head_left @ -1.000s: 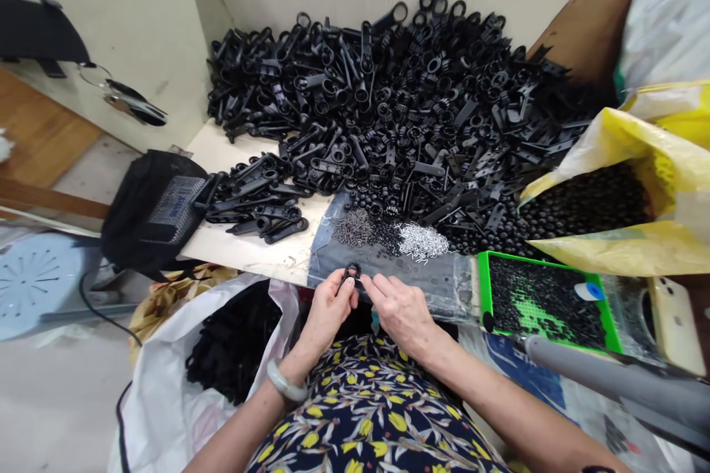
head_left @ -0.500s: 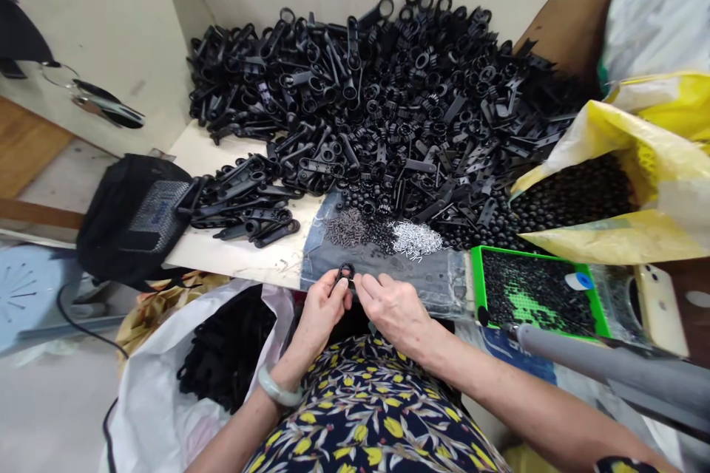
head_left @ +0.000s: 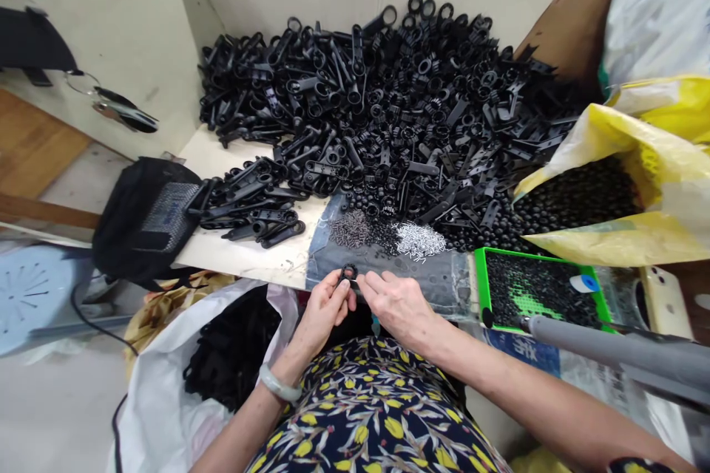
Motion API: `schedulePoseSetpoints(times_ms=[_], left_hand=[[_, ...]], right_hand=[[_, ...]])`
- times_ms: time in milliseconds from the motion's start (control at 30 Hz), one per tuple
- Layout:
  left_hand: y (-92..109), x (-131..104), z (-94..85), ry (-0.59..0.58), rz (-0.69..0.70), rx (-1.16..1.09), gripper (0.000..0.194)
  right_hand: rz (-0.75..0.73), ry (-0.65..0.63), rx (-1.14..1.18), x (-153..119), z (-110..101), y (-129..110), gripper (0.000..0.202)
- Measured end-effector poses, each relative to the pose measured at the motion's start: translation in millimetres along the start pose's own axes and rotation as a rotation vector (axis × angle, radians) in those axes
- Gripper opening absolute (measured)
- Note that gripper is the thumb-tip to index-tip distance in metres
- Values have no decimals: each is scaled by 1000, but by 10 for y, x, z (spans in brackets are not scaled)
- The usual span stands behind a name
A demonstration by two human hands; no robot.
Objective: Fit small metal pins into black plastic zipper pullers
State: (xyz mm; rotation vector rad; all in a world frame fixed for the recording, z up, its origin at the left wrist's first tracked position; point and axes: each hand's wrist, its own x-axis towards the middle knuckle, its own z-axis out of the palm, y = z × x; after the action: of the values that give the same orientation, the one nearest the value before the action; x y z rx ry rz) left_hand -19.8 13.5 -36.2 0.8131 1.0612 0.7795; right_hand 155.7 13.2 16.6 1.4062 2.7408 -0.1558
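Black ring-ended part [head_left: 349, 269] pinched in the left hand [head_left: 325, 305], bodyward and left of the white pins [head_left: 420, 241], ring jutting out past the thumb, long axis masked; right hand [head_left: 400, 306] bunched narrow just beside its right edge, hold unclear

The left hand [head_left: 326, 304] hides the lower end of the black ring piece [head_left: 349, 267] from me. I can't tell whether the right hand [head_left: 396, 304], bunched beside it, pinches anything; it's too small to see. The lettering [head_left: 160, 208] on the black pouch [head_left: 122, 214] is too blurred to read. At far left the blue stool [head_left: 33, 299] is cut off; at right the yellow bag [head_left: 610, 239] and grey bar [head_left: 604, 343] run out of view.
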Motion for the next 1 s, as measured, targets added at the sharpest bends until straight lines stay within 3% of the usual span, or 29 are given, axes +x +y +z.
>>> schedulePoseSetpoints(times_ms=[200,367,567,733,1000], left_hand=[[7,-6,-20,-30,-16,-59,40],[-18,5,15,20,-22,-38,44],[-18,28,67,58,-55,-72,46],[32,20,48,35,-73,-125,45],[97,2,35,23,-76,-134,44]], right_hand=[[-32,24,-15,-5,18,23,15],[-24,10,-8,7,-23,36,18],[78,-46,77,4,-29,51,17],[135,-21,122,-36,3,15,29],[150,33,158,-53,35,-16,32]])
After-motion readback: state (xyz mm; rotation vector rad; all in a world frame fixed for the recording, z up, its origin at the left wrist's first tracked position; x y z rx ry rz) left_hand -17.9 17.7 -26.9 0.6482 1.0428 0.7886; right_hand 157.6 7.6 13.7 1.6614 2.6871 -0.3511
